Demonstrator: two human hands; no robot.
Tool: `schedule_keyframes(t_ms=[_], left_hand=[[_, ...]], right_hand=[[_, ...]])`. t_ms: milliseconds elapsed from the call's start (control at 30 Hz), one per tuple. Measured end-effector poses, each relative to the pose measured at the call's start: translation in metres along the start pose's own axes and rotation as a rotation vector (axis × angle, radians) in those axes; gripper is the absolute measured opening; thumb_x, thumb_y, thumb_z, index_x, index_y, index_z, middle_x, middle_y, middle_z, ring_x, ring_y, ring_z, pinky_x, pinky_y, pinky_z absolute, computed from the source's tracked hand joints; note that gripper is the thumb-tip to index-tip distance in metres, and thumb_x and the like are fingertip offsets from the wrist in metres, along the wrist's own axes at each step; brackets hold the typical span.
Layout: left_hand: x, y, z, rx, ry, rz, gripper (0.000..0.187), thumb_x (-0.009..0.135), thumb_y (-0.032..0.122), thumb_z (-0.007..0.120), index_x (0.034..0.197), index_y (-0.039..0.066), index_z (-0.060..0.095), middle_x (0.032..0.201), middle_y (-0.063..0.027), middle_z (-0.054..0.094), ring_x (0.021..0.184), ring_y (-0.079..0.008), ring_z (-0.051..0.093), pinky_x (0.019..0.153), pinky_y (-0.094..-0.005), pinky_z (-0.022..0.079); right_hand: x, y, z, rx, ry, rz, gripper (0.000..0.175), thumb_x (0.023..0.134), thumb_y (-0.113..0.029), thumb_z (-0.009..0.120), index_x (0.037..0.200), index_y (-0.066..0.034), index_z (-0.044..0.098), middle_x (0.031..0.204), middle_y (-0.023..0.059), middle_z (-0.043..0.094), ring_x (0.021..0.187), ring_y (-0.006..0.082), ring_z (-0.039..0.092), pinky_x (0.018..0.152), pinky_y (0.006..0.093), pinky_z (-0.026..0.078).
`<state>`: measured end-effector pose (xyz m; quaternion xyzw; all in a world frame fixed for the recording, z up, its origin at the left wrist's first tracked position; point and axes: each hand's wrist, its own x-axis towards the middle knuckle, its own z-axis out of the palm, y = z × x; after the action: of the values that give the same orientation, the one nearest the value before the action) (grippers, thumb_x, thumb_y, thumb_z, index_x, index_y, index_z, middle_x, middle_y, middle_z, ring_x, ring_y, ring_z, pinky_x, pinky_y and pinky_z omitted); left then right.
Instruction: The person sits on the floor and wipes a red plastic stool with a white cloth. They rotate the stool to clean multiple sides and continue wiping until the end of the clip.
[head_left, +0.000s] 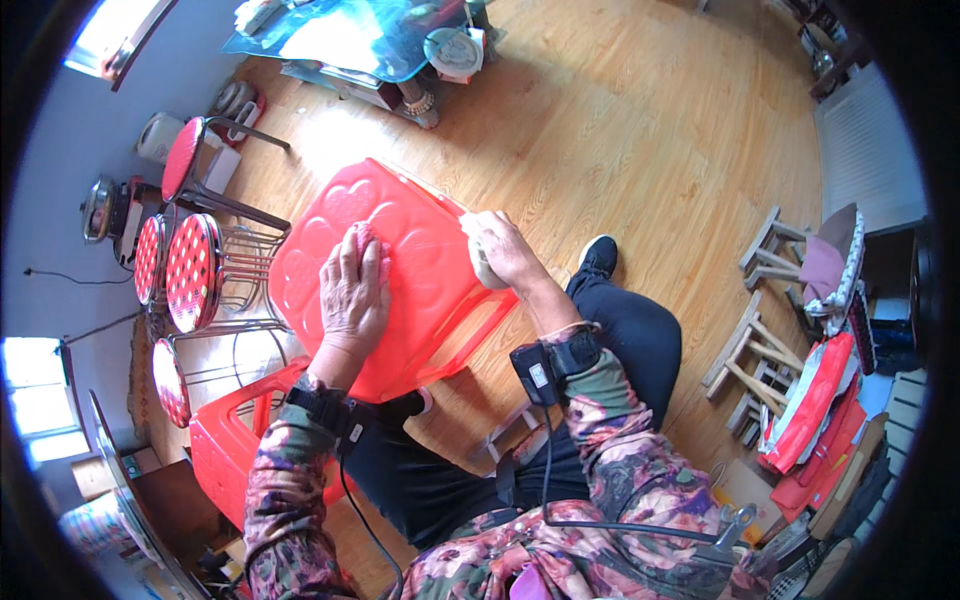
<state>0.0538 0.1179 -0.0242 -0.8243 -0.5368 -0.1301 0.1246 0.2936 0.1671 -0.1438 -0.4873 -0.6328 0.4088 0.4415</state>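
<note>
In front of me is a red plastic stool (427, 277) with heart-shaped reliefs on its seat, tilted so that the seat faces up toward me. My left hand (354, 300) presses a pink cloth (365, 238) flat on the seat, its fingers partly over the cloth. At the stool's right edge, my right hand (499, 244) is closed around a pale, whitish cloth (487, 262) that touches the rim. The underside of the stool is mostly hidden. Both wrists wear black straps with small cabled boxes.
A second red plastic stool (225, 442) stands at lower left. Round metal-legged stools (193, 274) line the left wall. A glass-topped table (322, 37) is at the top. Wooden folding stools (757, 360) and folded red fabric (810, 420) lie at right. My knees are below the red stool.
</note>
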Motion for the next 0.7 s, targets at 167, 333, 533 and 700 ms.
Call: schedule_keyframes(t_ms=[167, 333, 533, 700], left_hand=[[-0.002, 0.001, -0.003, 0.024, 0.020, -0.014, 0.040, 0.095, 0.022, 0.061, 0.131, 0.005, 0.058, 0.148, -0.0192, 0.046, 0.127, -0.0389, 0.050, 0.104, -0.0495, 0.043], [0.001, 0.005, -0.005, -0.012, 0.088, -0.022, 0.039, 0.095, 0.023, 0.063, 0.130, 0.006, 0.058, 0.142, -0.0188, 0.051, 0.122, -0.0366, 0.054, 0.099, -0.0475, 0.046], [-0.017, 0.006, -0.018, -0.157, 0.178, -0.252, 0.027, 0.095, 0.018, 0.067, 0.119, 0.006, 0.067, 0.131, -0.0205, 0.058, 0.114, -0.0378, 0.060, 0.097, -0.0453, 0.049], [-0.111, -0.013, -0.029, -0.219, 0.620, -0.808, 0.029, 0.095, 0.010, 0.066, 0.123, 0.001, 0.065, 0.132, -0.0209, 0.057, 0.121, -0.0377, 0.056, 0.104, -0.0443, 0.045]], right_hand=[[0.031, -0.056, -0.013, 0.251, -0.192, 0.080, 0.018, 0.101, -0.021, 0.051, 0.093, -0.0095, 0.062, 0.082, 0.0070, 0.062, 0.074, 0.0224, 0.060, 0.069, 0.0359, 0.052], [0.061, -0.037, -0.006, 0.602, -0.272, 0.475, 0.015, 0.103, -0.018, 0.052, 0.105, -0.0068, 0.062, 0.080, -0.0016, 0.060, 0.065, 0.0104, 0.055, 0.061, 0.0276, 0.048], [0.078, -0.016, 0.004, 0.627, -0.257, 0.491, 0.015, 0.102, -0.020, 0.051, 0.097, -0.0105, 0.061, 0.087, 0.0011, 0.060, 0.075, 0.0147, 0.055, 0.069, 0.0311, 0.044], [0.069, 0.001, 0.000, 0.714, -0.224, 0.329, 0.025, 0.104, -0.022, 0.049, 0.102, -0.0073, 0.069, 0.090, 0.0021, 0.069, 0.076, 0.0150, 0.065, 0.071, 0.0303, 0.053]])
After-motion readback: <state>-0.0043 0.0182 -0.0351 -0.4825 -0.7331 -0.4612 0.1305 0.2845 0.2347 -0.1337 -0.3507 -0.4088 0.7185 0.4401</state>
